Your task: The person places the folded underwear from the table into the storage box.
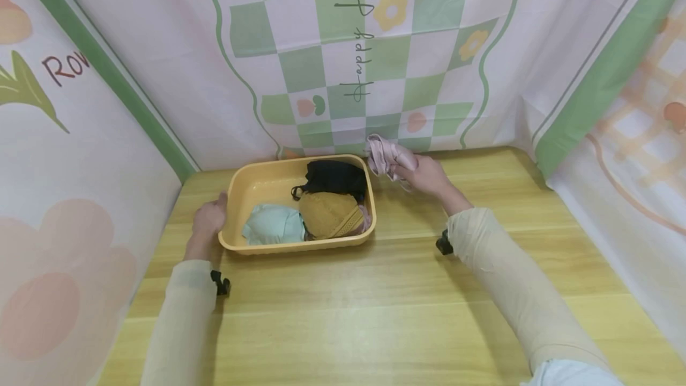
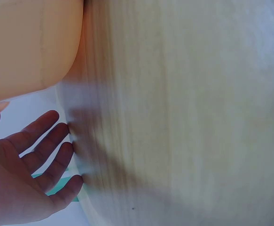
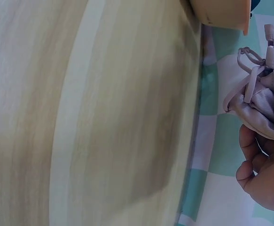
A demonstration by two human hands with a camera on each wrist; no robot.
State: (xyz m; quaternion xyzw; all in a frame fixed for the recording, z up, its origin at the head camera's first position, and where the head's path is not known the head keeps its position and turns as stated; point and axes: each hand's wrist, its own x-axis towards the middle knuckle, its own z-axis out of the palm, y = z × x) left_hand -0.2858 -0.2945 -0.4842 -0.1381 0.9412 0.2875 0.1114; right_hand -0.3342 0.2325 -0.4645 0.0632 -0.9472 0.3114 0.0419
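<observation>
A pale pink bra (image 1: pixel 390 156) with thin straps is bunched in my right hand (image 1: pixel 426 175), just beyond the right rim of a yellow plastic basin (image 1: pixel 257 182). The right wrist view shows the folded bra (image 3: pixel 263 106) above the table, with the curled fingers of the right hand (image 3: pixel 268 176) at its lower edge. Inside the basin lie a black bra (image 1: pixel 334 177), a mustard bra (image 1: pixel 327 213) and a pale mint one (image 1: pixel 274 224). Beside the basin's left wall is my left hand (image 1: pixel 210 216). Its fingers are spread and extended in the left wrist view; the thumb is partly hidden near the basin.
The wooden table (image 1: pixel 321 314) carries the basin near its back edge. A printed curtain (image 1: pixel 343 64) with green checks hangs directly behind, and further printed cloth (image 1: pixel 80 195) closes in the left and right sides. Small black wrist cameras (image 1: pixel 220 283) sit on both sleeves.
</observation>
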